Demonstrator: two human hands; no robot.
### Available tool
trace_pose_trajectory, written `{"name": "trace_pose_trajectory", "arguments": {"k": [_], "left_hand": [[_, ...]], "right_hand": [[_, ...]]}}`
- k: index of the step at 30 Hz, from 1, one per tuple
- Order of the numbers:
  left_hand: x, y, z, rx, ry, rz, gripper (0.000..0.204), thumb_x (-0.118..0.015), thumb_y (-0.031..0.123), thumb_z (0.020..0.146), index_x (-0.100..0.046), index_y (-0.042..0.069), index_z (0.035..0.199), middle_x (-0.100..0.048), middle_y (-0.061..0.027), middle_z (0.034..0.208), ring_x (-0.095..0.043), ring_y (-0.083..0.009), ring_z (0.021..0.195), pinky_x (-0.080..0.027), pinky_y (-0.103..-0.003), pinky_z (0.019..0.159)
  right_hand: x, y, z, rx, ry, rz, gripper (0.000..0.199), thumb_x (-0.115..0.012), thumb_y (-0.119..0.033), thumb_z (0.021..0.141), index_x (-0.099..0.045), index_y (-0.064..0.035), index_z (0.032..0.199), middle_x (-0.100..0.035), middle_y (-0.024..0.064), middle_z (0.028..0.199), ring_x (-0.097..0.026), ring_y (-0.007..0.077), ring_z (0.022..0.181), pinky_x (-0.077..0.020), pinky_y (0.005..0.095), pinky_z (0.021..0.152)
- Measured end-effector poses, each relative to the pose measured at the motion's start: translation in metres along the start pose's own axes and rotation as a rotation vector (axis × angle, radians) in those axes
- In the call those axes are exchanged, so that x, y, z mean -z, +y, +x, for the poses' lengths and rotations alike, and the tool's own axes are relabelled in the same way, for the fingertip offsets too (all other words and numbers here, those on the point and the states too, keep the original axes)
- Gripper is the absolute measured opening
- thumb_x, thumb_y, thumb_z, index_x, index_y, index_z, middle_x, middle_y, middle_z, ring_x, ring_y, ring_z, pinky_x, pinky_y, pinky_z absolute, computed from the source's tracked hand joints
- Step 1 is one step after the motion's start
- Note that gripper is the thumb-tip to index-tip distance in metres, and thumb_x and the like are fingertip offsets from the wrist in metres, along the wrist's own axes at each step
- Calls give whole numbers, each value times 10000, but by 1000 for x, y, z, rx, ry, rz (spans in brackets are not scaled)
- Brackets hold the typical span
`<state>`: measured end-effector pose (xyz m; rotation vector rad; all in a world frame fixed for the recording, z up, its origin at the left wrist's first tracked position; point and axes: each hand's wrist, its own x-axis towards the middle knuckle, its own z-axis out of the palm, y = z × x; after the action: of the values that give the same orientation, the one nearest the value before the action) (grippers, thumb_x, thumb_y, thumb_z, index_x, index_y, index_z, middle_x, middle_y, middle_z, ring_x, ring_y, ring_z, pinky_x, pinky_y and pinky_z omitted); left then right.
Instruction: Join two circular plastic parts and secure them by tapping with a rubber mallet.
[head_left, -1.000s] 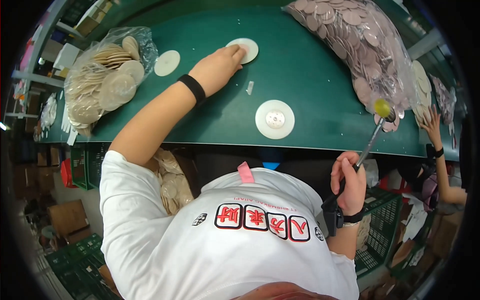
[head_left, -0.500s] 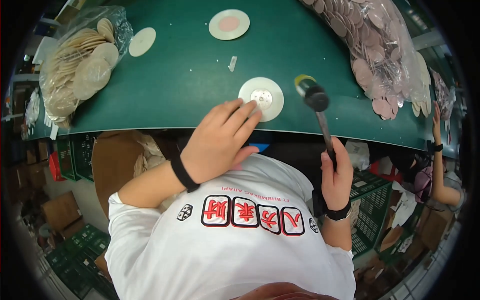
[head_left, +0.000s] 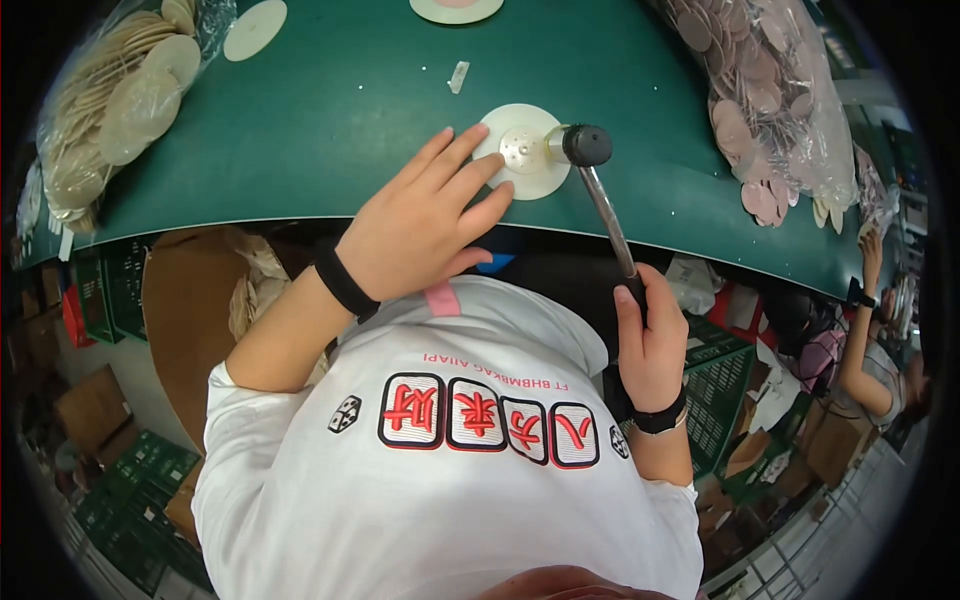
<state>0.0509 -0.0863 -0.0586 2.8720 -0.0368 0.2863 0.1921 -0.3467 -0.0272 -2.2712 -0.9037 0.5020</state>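
A cream-coloured round disc [head_left: 538, 186] lies flat near the front edge of the table, with a smaller clear or silvery round piece [head_left: 522, 149] dotted with small holes at its centre. My left hand [head_left: 405, 225] rests with spread fingers, their tips on the left part of the disc. In my right hand [head_left: 655, 335] is the dark grip of a mallet [head_left: 590, 146]; its fingers are closed round it. The mallet has a metal shaft, a black end and a pale yellowish end. That pale end is over the disc's right edge, close to the centre piece; contact cannot be made out.
On the green table [head_left: 330, 130] lie a small clear strip [head_left: 459, 77], another cream disc [head_left: 255, 30] and a pink-centred disc [head_left: 457, 10]. Bags of cream discs [head_left: 140, 115] and pinkish discs [head_left: 765, 90] flank the work. A person's arm [head_left: 868, 320] shows at far right.
The mallet has swung left, from beside the disc to over its right edge. My left hand's fingers have spread further apart on the disc. The whole view has shifted slightly.
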Motion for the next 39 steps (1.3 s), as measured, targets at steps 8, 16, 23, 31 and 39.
{"name": "trace_pose_trajectory", "arguments": {"k": [8,16,23,31,39], "left_hand": [[-13,1,3,20,143,98,434,-669,195,839,-628,136,1268,-589,-91,1276,-517,-336,1327,-424,-478,1133],[-17,-3,4,57,155,14,606,-790,113,733,-618,153,1313,-567,-79,1281,-491,-335,1360,-421,-509,1136],[-20,-2,2,58,189,-24,554,-755,86,749,-631,154,1285,-569,-79,1258,-506,-336,1345,-435,-516,1125],[-23,-4,2,60,198,-15,521,-736,89,767,-638,158,1274,-573,-79,1254,-507,-336,1346,-444,-514,1117],[-22,-1,1,59,210,-9,494,-738,112,773,-644,156,1255,-588,-76,1262,-508,-324,1347,-436,-515,1120]], "right_hand": [[-4,-4,4,131,57,-136,280,-622,-64,983,-598,17,1250,-626,188,883,-621,326,700,-512,367,644],[-3,-17,10,26,-2,-153,297,-626,-41,973,-606,13,1264,-650,191,937,-646,333,751,-528,370,690],[-4,-13,6,127,59,-187,312,-618,-49,983,-607,22,1286,-673,173,954,-646,262,770,-518,318,720],[-6,-16,7,133,65,-196,309,-624,-29,967,-609,15,1272,-662,194,940,-650,309,752,-528,337,695],[-9,-9,3,164,100,-167,291,-617,-21,965,-613,17,1253,-645,181,896,-623,286,695,-519,331,665]]}}
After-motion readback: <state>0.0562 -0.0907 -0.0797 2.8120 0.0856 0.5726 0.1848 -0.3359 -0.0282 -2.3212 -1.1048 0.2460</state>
